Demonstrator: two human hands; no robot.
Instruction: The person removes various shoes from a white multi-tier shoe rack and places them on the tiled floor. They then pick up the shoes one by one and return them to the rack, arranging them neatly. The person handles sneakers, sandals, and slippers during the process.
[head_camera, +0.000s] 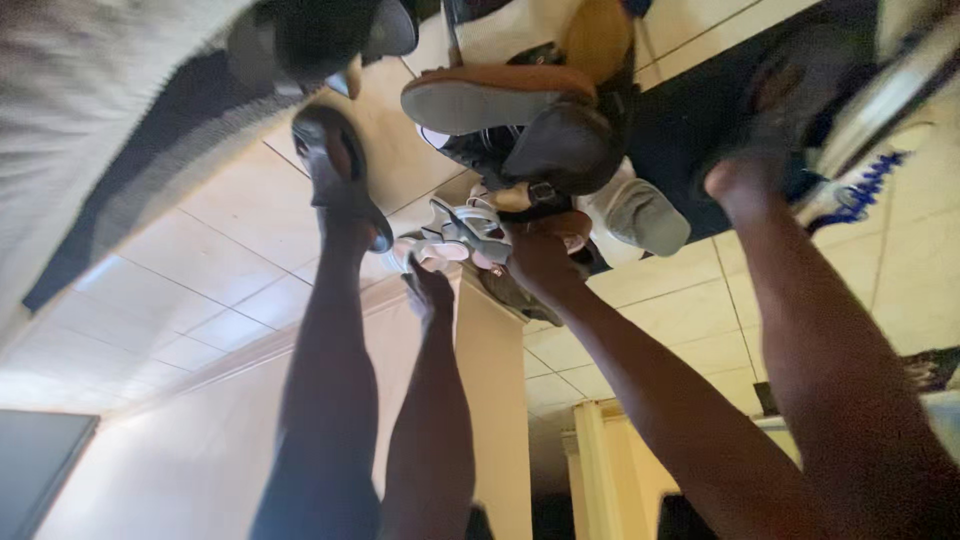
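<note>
The view is upside down, with the tiled floor at the top. My right hand (540, 262) is closed around a small white strappy sandal (468, 232) at the edge of a pile of shoes. My left hand (428, 290) is just below the sandal's pale pink sole, fingers loose and holding nothing. In the pile are a brown shoe with a grey sole (490, 100), a black shoe (562, 148) and a white shoe (642, 215). My legs frame both arms. The left foot wears a black sandal (335, 180). The right foot (742, 180) is bare.
A dark mat (680, 120) lies on the beige floor tiles (220, 260) beside the pile. A blue and white sandal (850, 190) lies by my right foot. A pale wall (180, 460) and a doorframe (592, 460) fill the lower part.
</note>
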